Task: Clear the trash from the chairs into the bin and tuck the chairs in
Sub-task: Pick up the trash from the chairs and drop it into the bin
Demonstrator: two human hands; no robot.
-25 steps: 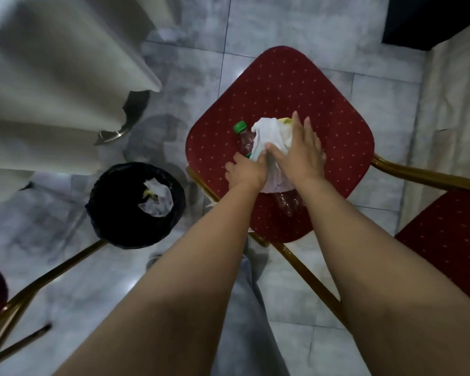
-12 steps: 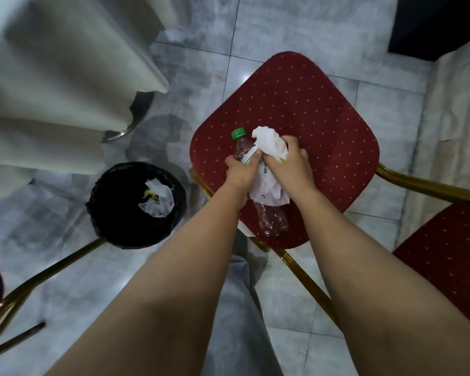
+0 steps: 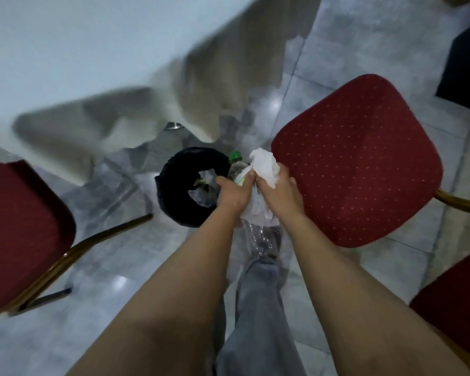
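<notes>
Both hands hold a bundle of trash in the air, between the red chair (image 3: 364, 164) and the black bin (image 3: 174, 185). My left hand (image 3: 232, 192) grips a clear plastic bottle (image 3: 238, 169) with a green cap, which lies lengthwise with its cap pointing away from me. My right hand (image 3: 278, 194) grips crumpled white paper (image 3: 265, 165) bunched against the bottle. The bundle hangs just right of the bin's rim. White paper trash lies inside the bin. The red seat now has nothing on it.
A second red chair (image 3: 19, 229) with a gold frame stands at the left. Part of a third red seat (image 3: 456, 299) shows at the lower right. A table with a white cloth (image 3: 152, 90) hangs over the floor behind the bin. My grey trouser leg (image 3: 258, 308) is below the hands.
Both hands have lifted the bottle and paper off the red seat and carried them left to the bin. The camera has turned left, so the chair now sits at the right.
</notes>
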